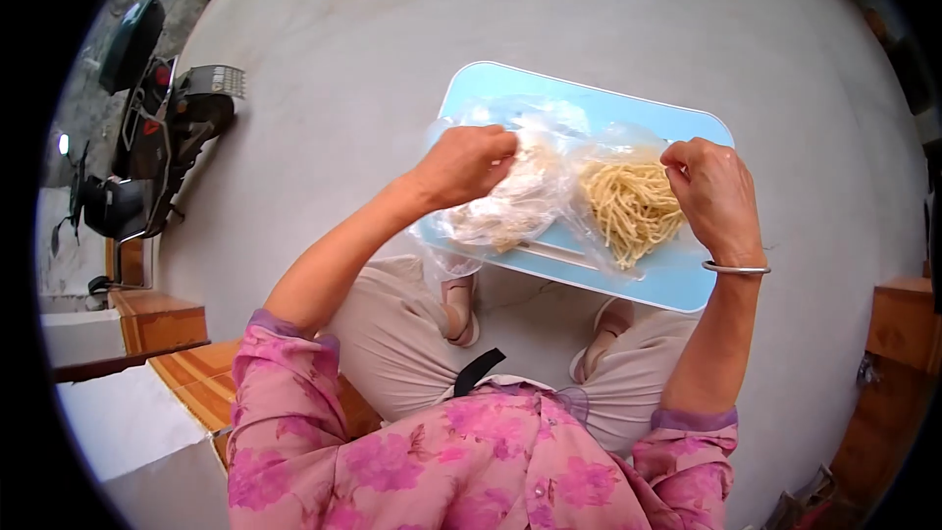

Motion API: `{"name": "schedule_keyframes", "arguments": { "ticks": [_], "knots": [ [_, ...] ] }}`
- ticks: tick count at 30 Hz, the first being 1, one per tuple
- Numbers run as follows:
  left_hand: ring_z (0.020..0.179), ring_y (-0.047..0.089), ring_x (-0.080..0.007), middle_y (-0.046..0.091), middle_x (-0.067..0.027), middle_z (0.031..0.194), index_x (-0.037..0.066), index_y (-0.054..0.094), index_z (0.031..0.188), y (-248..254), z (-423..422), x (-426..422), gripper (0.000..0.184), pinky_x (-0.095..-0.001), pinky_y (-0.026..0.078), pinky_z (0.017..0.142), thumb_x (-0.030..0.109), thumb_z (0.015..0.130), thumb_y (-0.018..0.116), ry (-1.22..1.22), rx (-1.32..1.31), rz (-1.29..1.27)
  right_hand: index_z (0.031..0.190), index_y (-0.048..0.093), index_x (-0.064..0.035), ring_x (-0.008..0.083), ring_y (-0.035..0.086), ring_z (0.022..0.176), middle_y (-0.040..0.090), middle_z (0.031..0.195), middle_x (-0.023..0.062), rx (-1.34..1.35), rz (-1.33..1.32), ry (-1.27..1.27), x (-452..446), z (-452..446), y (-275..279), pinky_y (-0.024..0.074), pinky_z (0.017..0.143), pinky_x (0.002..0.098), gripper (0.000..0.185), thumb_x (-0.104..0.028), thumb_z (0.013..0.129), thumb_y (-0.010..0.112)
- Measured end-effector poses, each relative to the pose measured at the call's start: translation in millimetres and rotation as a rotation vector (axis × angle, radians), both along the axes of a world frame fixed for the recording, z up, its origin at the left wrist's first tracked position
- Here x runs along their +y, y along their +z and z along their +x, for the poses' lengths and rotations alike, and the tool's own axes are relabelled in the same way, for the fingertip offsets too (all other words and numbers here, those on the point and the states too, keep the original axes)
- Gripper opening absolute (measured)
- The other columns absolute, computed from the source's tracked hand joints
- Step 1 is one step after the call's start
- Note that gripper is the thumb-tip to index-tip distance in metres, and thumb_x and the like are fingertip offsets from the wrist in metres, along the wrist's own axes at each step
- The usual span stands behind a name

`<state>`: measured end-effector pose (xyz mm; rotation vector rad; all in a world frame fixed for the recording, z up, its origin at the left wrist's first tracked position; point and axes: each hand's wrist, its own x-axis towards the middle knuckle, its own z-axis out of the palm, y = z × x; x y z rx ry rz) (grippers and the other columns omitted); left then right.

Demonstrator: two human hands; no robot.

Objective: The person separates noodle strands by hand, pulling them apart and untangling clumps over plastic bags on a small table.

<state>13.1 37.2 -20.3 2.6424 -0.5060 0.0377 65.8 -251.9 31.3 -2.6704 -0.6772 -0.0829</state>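
Blue table (684, 289): noodles (630, 208) at four o'clock by right hand (719, 191), bag (512, 204) at nine by left hand (467, 165) — fingers bunched, what they pinch unclear — light touch should spare noodles

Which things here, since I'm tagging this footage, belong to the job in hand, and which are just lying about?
In the job:
left hand
right hand
plastic bag at left
yellow strands
clear plastic around them
blue tabletop

Just about:
parked scooter at left
brown block at right
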Motion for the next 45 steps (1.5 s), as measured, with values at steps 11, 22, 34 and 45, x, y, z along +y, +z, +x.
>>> {"name": "schedule_keyframes", "arguments": {
  "ticks": [11,22,34,45],
  "knots": [
    [0.078,0.063,-0.0328,0.065,-0.0189,0.085,0.001,0.063,0.102,-115.3,-16.2,102.3,0.031,-0.0399,0.050,0.071,0.014,0.075,0.061,0.142,0.601,0.044,0.086,0.068,-0.0020,0.0348,0.061,0.077,0.064,0.080,0.0173,0.019,-0.051,0.111,19.0,-3.2,-9.1,0.0494,0.070,0.0421,0.012,-0.005,0.078,0.059],
    [0.076,0.056,-0.0166,0.058,-0.0058,0.079,0.002,0.057,0.090,-113.3,-13.3,104.8,0.024,-0.0280,0.046,0.065,0.013,0.072,0.068,0.430,0.807,-0.257,0.084,0.069,-0.0026,0.0343,0.062,0.076,0.065,0.080,0.0168,-0.007,-0.050,0.129,25.4,-2.9,-11.3,0.0487,0.070,0.0424,0.014,-0.004,0.078,0.056],
    [0.079,0.056,-0.0105,0.057,-0.0014,0.085,0.006,0.052,0.087,-59.2,-7.1,83.1,0.020,-0.0244,0.046,0.070,0.011,0.074,0.066,0.446,0.667,-0.838,0.083,0.068,-0.0012,0.0364,0.063,0.077,0.064,0.081,0.0202,0.003,-0.068,0.147,28.8,-2.2,-14.6,0.0495,0.068,0.0433,0.016,-0.003,0.076,0.054],
    [0.076,0.052,-0.0087,0.055,0.0003,0.081,0.006,0.051,0.085,-42.6,-5.6,67.4,0.017,-0.0251,0.045,0.070,0.013,0.075,0.063,0.387,0.644,-0.793,0.076,0.064,0.0000,0.0350,0.062,0.078,0.062,0.082,0.0177,-0.003,-0.026,0.231,44.3,-8.2,-17.5,0.0501,0.069,0.0422,0.010,-0.004,0.077,0.054]
  ]
}}
